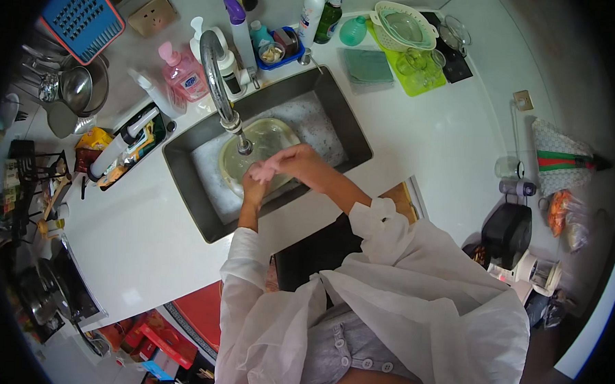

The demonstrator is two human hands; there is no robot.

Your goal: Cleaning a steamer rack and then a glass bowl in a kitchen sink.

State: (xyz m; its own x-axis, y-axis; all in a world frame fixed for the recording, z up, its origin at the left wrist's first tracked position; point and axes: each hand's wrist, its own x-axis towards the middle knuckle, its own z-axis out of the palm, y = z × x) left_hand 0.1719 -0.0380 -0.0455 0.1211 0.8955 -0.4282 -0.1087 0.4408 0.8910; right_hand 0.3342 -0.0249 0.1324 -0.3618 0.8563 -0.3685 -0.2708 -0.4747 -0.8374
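Over the near side of a dark sink, my left hand and my right hand meet at the fingers. The right fingers bend down onto the left hand, and no object shows between them. Below them, a pale green translucent basin sits amid white suds in the sink. The curved metal faucet reaches over the basin, its spout end just beyond my fingers. Whether water is running is hard to see.
Behind the sink stand a pink soap pump bottle, a purple-capped bottle and a blue tray. Glasses rest on a lime-green mat at the right. A black-framed caddy sits left of the sink on the white counter.
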